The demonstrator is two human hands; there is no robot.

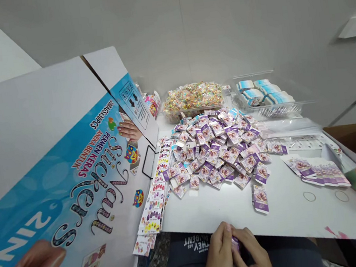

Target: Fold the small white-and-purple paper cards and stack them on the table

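White table [200,213], heaped boxes [212,151] at 12 o'clock | small purple box [235,242] at 6 o'clock, mostly hidden | left hand [219,254] and right hand [253,252] closed around it | apparently two-handed finger work | next move likely calls for gentle pressure

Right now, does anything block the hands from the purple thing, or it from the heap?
Nothing visible: the left hand and right hand are closed around the purple thing. Towards the heap I see only the near edge and bare top of the table; a box lies off to the right.
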